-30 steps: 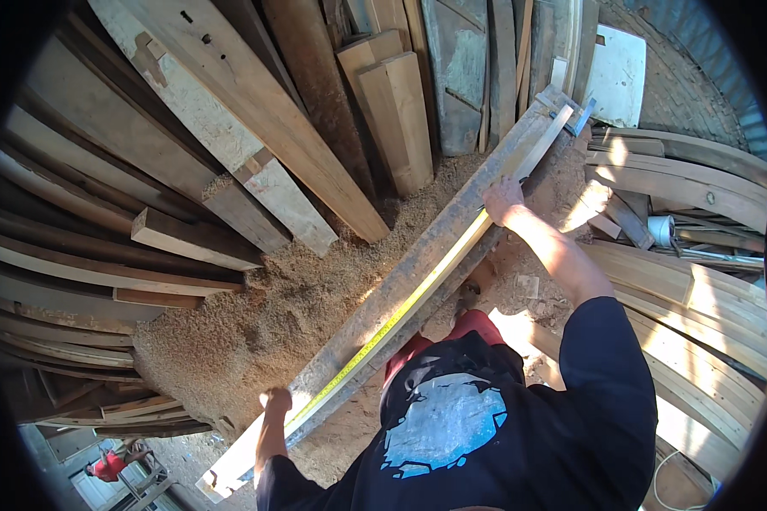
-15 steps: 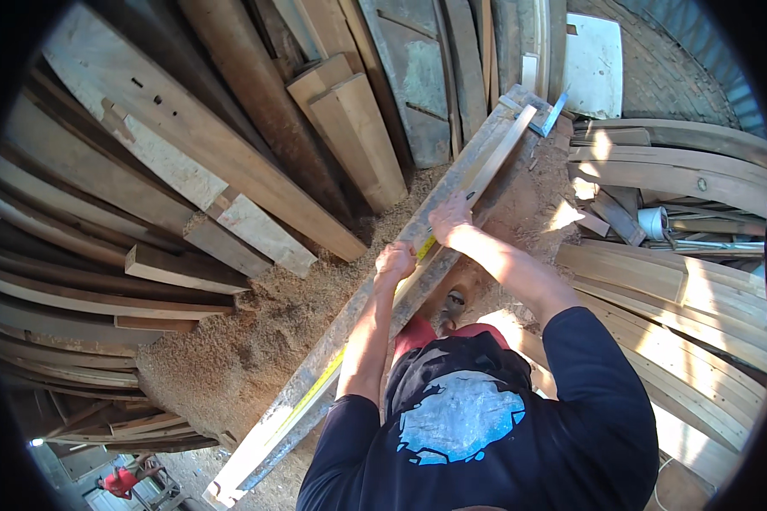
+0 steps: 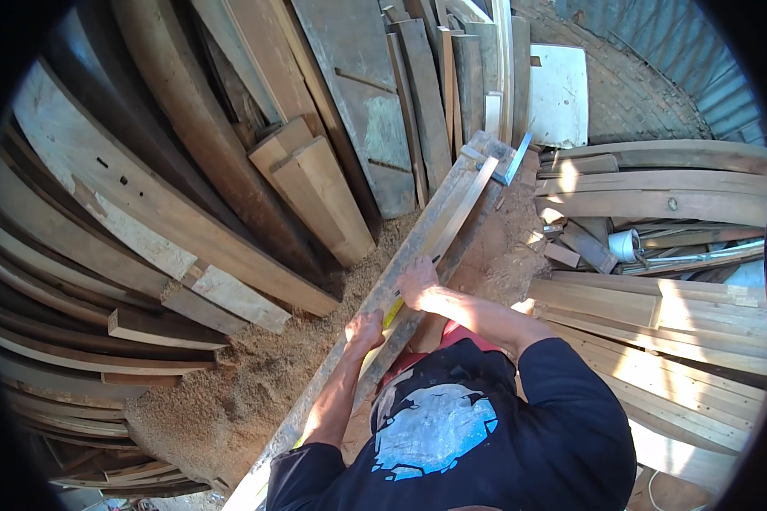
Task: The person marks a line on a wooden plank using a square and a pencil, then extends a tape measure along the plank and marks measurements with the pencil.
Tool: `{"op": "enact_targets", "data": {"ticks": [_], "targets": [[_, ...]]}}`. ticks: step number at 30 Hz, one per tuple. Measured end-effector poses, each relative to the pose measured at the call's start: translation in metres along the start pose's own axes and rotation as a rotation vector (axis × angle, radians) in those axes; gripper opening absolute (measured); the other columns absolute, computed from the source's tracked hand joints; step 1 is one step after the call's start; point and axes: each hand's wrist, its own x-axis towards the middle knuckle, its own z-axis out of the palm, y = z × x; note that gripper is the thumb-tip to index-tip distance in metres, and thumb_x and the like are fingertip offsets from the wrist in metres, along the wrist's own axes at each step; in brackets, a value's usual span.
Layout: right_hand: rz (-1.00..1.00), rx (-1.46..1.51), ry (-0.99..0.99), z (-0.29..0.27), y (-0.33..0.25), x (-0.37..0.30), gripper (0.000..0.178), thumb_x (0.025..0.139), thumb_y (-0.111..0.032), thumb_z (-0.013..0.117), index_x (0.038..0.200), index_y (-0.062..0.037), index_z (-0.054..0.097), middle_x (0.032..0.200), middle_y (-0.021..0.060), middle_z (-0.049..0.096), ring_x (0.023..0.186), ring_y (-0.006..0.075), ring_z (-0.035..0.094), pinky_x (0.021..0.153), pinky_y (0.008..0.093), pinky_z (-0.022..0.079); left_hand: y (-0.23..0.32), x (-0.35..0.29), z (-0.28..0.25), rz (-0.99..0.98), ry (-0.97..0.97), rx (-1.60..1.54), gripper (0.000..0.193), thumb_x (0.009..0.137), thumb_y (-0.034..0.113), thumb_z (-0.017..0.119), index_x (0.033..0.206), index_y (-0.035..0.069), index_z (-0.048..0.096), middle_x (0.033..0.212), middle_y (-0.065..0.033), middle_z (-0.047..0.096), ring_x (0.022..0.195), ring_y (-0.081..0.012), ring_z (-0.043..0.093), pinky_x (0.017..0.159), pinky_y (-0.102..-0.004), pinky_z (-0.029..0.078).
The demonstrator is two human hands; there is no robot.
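A long pale wooden strip (image 3: 462,214) lies along a narrow worn bench beam (image 3: 398,258), which runs diagonally from far right to near left. My left hand (image 3: 365,330) is closed over the yellow tape measure blade (image 3: 392,312) on the strip; a tape case, if inside the fist, is hidden. Just beyond it, my right hand (image 3: 418,282) rests on the strip with fingers bent around a thin dark pencil-like thing (image 3: 435,260), of which only a tip shows. At the beam's far end sits a try square (image 3: 510,165) with a bluish blade.
Stacked boards (image 3: 192,247) lean along the left and far side. More planks (image 3: 656,341) lie at the right, by a white bucket (image 3: 625,245). A white panel (image 3: 558,95) stands at the back. Sawdust (image 3: 230,396) covers the ground beside the beam.
The view has shifted, so the beam and both hands sit lower and further left in the picture. Both hands stay on the strip, and less of the yellow blade shows near my left forearm.
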Motion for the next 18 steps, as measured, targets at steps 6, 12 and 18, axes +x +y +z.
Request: {"op": "enact_targets", "data": {"ticks": [6,12,18], "targets": [[-0.199,-0.049,0.036,-0.014,0.096,0.029,0.029,0.083,-0.024,0.065,0.11,-0.0148,0.072,0.118,0.0088,0.067,0.116,0.029,0.057,0.091,0.0434,0.037,0.004,-0.005,-0.005,-0.012,0.035,-0.038,0.017,0.076,0.016,0.066,0.092,0.012,0.061,0.094,-0.0138,0.068,0.092,-0.0362,0.066,0.073,-0.0497,0.053],[-0.21,-0.028,0.101,-0.002,0.242,0.094,0.025,0.078,-0.019,0.064,0.101,-0.0119,0.073,0.114,0.0119,0.067,0.118,0.0313,0.054,0.094,0.0461,0.037,0.012,-0.002,-0.008,-0.122,-0.019,-0.055,0.022,0.073,0.009,0.067,0.094,0.012,0.062,0.096,-0.012,0.067,0.093,-0.0332,0.066,0.071,-0.0478,0.052],[-0.216,0.083,0.489,-0.015,0.392,0.145,0.019,0.082,-0.019,0.056,0.09,-0.0165,0.074,0.097,0.0068,0.069,0.103,0.0319,0.057,0.089,0.0463,0.039,0.01,-0.007,0.0,-0.246,-0.082,-0.01,0.025,0.072,0.009,0.068,0.096,0.015,0.06,0.097,-0.0107,0.064,0.091,-0.034,0.065,0.071,-0.0483,0.052]]}}
